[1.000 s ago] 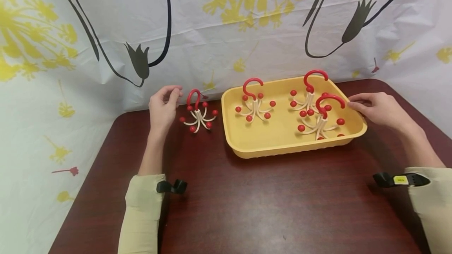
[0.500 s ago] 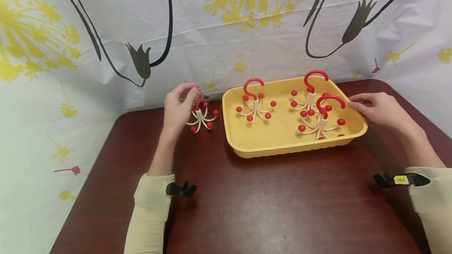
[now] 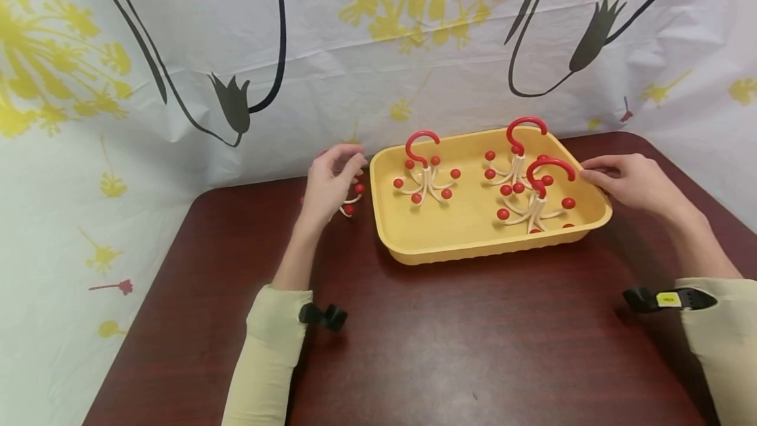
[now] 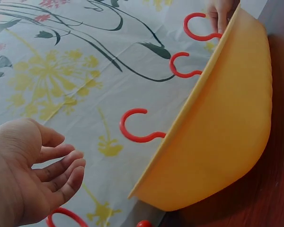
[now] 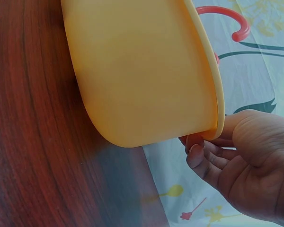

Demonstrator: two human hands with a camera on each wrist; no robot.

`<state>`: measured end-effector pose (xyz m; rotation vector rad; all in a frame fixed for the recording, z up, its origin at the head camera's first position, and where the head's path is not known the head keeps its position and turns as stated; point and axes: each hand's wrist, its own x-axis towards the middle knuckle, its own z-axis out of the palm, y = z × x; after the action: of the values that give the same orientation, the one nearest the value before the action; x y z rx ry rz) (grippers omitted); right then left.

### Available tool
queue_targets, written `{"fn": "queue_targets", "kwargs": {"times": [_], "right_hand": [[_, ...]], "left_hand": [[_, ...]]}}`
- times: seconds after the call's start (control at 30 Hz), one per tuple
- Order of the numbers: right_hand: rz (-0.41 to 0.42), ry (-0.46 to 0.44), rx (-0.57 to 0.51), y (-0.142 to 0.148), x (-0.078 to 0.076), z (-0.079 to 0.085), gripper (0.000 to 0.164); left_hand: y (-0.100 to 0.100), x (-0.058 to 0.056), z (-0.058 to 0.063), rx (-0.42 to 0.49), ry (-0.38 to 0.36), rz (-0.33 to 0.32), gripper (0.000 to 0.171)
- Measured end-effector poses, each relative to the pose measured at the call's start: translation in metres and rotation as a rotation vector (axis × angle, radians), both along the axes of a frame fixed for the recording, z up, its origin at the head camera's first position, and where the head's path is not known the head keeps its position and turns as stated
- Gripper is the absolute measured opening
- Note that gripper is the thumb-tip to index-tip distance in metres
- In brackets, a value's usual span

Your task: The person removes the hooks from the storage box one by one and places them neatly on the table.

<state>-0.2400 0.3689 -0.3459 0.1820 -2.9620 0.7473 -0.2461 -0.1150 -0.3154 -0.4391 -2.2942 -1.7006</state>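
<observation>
My left hand [image 3: 331,186] is left of the yellow plastic tray [image 3: 443,229], its fingers loosely bent with nothing between them. Behind and below it stands a hanger [image 3: 353,201] with a red hook and cream arms tipped by red balls, mostly hidden by the hand. The left wrist view shows that hanger's red hook [image 4: 66,212] under the palm, apart from the fingers. On the tray's right end, my right hand [image 3: 633,183] pinches the rim [image 5: 219,106] between thumb and fingers. Inside the tray are three similar hangers: one at left [image 3: 427,179], one back right [image 3: 517,164], one front right [image 3: 535,208].
The dark reddish-brown table [image 3: 461,334] extends in front of the tray. A white sheet [image 3: 331,31] printed with yellow and grey flowers hangs right behind the table. A black strap [image 3: 322,316] is on the left sleeve, another [image 3: 668,299] on the right.
My left hand has moved right, from beside the lone hanger to in front of it, covering most of it. The right hand stays on the tray rim.
</observation>
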Motion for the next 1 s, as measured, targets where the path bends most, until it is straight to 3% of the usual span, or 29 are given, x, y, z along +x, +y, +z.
{"fn": "queue_targets", "kwargs": {"times": [0.17,0.5,0.87,1.0], "right_hand": [[-0.002,-0.007,-0.005,0.0,-0.001,0.0,0.053],[-0.006,-0.01,-0.003,0.0,0.001,0.0,0.052],[-0.006,-0.007,-0.004,-0.001,0.0,0.001,0.051],[-0.007,-0.012,-0.007,0.0,0.001,0.001,0.05]], "left_hand": [[0.013,-0.004,-0.001,0.004,-0.043,-0.023,0.027],[0.042,-0.017,-0.009,-0.005,-0.041,-0.073,0.03],[0.058,-0.027,-0.018,0.044,-0.135,-0.065,0.033],[0.061,-0.03,-0.021,0.038,-0.156,-0.096,0.038]]}}
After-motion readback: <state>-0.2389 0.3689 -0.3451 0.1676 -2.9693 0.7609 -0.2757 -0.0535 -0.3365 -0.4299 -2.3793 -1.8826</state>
